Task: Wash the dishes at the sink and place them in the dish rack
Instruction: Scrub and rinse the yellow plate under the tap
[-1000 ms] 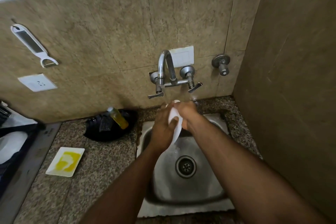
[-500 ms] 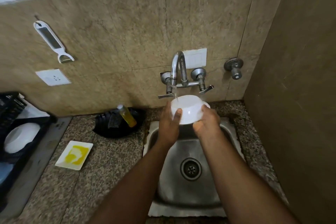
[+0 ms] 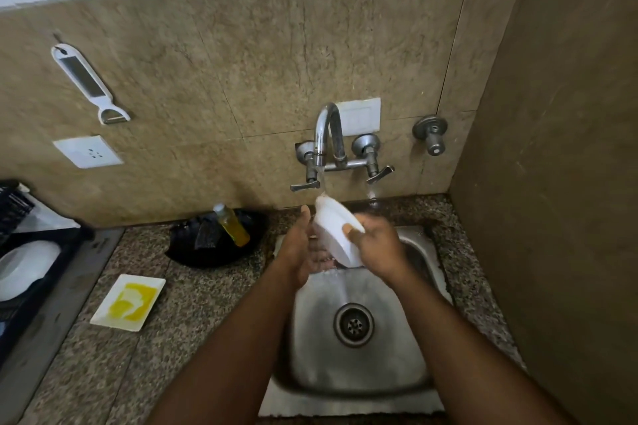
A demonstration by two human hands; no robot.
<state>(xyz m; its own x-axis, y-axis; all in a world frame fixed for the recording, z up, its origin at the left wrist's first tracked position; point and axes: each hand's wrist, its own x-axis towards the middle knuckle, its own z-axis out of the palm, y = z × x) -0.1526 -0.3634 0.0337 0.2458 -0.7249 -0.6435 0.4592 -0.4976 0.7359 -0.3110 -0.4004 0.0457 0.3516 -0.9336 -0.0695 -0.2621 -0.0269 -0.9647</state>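
**Bowl tipped under the running water**

I've got the white bowl turned now: half a second ago it sat bottom-up and level between both hands, and here it's tilted on edge, upper rim right under the faucet, water streaming off its low side into the sink. My right hand grips it, thumb curled over the outer wall, fingers wrapped behind. My left hand rests against the bowl's left side with fingers fairly straight, pressing or rubbing rather than clutching, as far as I can tell.

I read this as rinsing, inside and rim getting their turn. Next up, I'd judge, is the dish rack, well off to the left of my fingers, where another white dish already sits. The yellow-smeared plate waits on the counter, also left, near the soap bottle.
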